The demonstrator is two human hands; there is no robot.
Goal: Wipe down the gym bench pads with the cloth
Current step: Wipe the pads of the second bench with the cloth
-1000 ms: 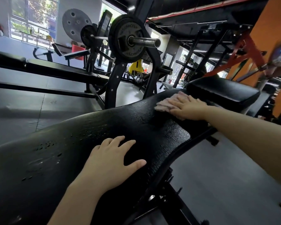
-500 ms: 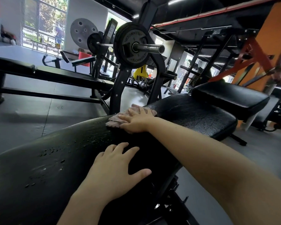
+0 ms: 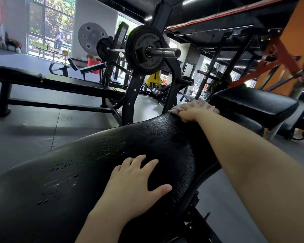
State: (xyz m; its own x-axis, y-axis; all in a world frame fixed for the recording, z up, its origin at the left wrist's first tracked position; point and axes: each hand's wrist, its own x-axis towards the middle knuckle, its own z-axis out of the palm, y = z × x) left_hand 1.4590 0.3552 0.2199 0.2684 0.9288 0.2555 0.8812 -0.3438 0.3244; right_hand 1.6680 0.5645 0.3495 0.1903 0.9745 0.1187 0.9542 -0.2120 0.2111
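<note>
In a gym, on the wet black bench pad [image 3: 147, 146], the left hand [image 3: 135, 183] lies spread at its near end while the right hand [image 3: 191, 111] presses the cloth [image 3: 204, 105] flat at its far edge, where it could slip off.

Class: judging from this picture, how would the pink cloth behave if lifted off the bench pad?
The cloth is bunched under the right hand, so it is probably floppy and light. Droplets on the bench pad suggest it may be damp and cling slightly.
</note>
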